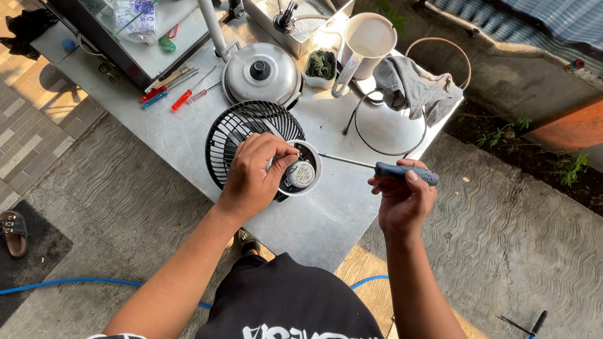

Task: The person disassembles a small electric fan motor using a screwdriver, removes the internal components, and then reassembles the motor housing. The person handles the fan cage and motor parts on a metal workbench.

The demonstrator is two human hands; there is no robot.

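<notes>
Head view: left hand (253, 175) fingers pinch the small round motor (300, 175) on the black fan grille (245, 128); right hand (405, 198) fingers wrap the screwdriver (382, 169). Best keep the tip square, motor pinned to the bench (167, 138).

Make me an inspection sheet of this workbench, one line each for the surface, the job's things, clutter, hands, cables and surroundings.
Surface: grey metal table, sunlit, crowded along the far edge.
Job's things: black fan grille lies flat; small round motor rests at its near edge.
Clutter: metal lid, white jug, grey cloth, tub of dark green bits, loose hand tools.
Hands: left hand grips the motor; right hand holds a blue-handled screwdriver, tip toward the motor.
Cables: blue hose across the floor; dark wire loop on the table.
Surroundings: paved floor, sandals on a mat, glass cabinet.
</notes>
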